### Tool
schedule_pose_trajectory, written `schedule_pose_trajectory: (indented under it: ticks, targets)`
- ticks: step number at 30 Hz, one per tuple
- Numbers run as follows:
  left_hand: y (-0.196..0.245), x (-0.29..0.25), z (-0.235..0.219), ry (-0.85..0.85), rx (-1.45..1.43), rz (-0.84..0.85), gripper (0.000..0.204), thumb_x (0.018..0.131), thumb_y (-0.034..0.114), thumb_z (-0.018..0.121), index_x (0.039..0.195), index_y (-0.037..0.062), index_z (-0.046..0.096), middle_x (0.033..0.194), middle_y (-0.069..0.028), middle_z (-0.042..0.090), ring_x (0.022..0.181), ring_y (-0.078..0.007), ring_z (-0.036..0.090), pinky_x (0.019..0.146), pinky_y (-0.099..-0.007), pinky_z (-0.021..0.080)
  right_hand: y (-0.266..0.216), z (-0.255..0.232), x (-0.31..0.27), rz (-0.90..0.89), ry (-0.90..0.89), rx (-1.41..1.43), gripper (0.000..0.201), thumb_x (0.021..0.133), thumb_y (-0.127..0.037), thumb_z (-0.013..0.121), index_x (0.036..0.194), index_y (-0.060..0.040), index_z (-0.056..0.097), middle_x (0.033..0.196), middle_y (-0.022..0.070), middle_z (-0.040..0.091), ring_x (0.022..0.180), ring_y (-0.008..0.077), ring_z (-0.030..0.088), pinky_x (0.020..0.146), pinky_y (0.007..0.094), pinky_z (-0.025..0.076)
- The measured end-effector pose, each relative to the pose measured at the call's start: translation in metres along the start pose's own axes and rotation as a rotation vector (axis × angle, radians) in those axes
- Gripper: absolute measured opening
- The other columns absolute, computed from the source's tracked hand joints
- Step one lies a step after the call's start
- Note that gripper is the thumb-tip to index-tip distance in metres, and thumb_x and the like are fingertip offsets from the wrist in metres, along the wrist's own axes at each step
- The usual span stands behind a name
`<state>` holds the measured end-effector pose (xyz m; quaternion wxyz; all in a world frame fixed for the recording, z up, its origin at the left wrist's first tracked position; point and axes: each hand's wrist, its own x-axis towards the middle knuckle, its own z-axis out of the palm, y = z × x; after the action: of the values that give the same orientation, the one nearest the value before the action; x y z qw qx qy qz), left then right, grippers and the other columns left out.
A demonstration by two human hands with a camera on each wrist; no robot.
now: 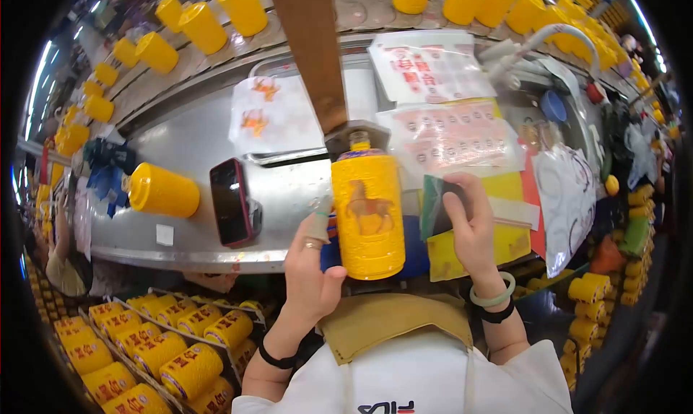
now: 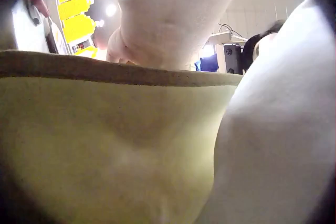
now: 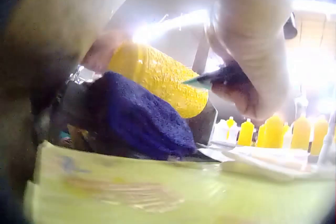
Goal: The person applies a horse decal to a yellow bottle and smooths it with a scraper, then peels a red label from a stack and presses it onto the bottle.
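A yellow bottle [image 1: 370, 219] with a brown horse picture lies lengthwise in front of me, its neck toward a wooden post. My left hand [image 1: 310, 273] is at the bottle's left side, its fingers fairly straight and the thumb near the lower edge. Tan wraps cover a fingertip there. To the right of the bottle, my right hand [image 1: 475, 223] pinches a flat green-edged dark pad [image 1: 433, 206] between thumb and fingers. Blue cloth [image 3: 147, 119] shows under the bottle in the right wrist view. Mostly apron and sleeve fill the left wrist view.
Decal sheets [image 1: 433, 71] lie behind and right of the bottle, over a yellow sheet [image 1: 451, 259]. Left on the metal table are a phone [image 1: 232, 201] and another yellow bottle [image 1: 164, 190]. A conveyor [image 1: 281, 42] carries several bottles behind. Crated bottles [image 1: 191, 371] stand lower left.
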<state>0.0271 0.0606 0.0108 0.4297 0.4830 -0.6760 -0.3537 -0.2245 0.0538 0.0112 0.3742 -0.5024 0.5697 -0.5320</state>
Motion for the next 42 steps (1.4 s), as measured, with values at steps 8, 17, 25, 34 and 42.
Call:
schedule_pose_trajectory:
  ticks: [8, 17, 25, 34, 42]
  targets:
    - [-0.002, -0.011, 0.013, -0.020, -0.059, -0.073, 0.106, 0.095, 0.078, 0.044, 0.156, -0.0082, 0.030, 0.145, -0.0247, 0.049, 0.127, -0.0328, 0.055, 0.105, -0.0425, 0.046, -0.001, -0.041, -0.007, 0.215, -0.060, 0.065, 0.038, 0.099, -0.015, 0.068, 0.131, -0.0082, 0.049, 0.098, 0.0005, 0.056, 0.087, 0.0082, 0.054, 0.081, 0.0261, 0.046]
    - [0.006, -0.028, 0.027, -0.156, 0.230, 0.008, 0.136, 0.062, 0.047, 0.097, 0.160, -0.0037, 0.017, 0.158, -0.0242, 0.027, 0.145, -0.0395, 0.034, 0.119, -0.0486, 0.032, 0.015, -0.125, 0.019, -0.125, -0.054, -0.611, 0.009, 0.096, -0.009, 0.063, 0.105, -0.0059, 0.063, 0.101, 0.0126, 0.059, 0.093, 0.0326, 0.059, 0.083, 0.0389, 0.048]
    - [-0.005, -0.033, 0.039, -0.047, 0.174, -0.066, 0.116, 0.067, 0.024, 0.096, 0.156, -0.0032, 0.026, 0.148, -0.0212, 0.036, 0.136, -0.0355, 0.046, 0.112, -0.0432, 0.042, 0.078, -0.306, 0.124, -0.020, -0.007, -1.125, 0.015, 0.088, -0.007, 0.068, 0.102, -0.0088, 0.072, 0.101, 0.0232, 0.065, 0.099, 0.0434, 0.064, 0.087, 0.0481, 0.051]
    - [0.007, -0.032, 0.039, -0.033, 0.259, -0.103, 0.112, 0.068, 0.023, 0.096, 0.154, -0.0043, 0.030, 0.146, -0.0221, 0.041, 0.133, -0.0356, 0.049, 0.111, -0.0427, 0.042, 0.119, -0.300, 0.214, 0.292, -0.119, -1.580, 0.041, 0.081, -0.030, 0.081, 0.115, -0.0094, 0.075, 0.119, 0.0201, 0.071, 0.112, 0.0370, 0.070, 0.095, 0.0473, 0.057]
    - [0.021, -0.022, 0.042, -0.018, 0.220, -0.112, 0.107, 0.067, 0.023, 0.097, 0.151, -0.0043, 0.036, 0.144, -0.0217, 0.045, 0.131, -0.0356, 0.051, 0.110, -0.0423, 0.043, 0.135, -0.289, 0.234, 0.527, -0.052, -1.612, 0.035, 0.088, -0.021, 0.068, 0.117, -0.0015, 0.075, 0.118, 0.0236, 0.073, 0.111, 0.0374, 0.072, 0.094, 0.0468, 0.058]
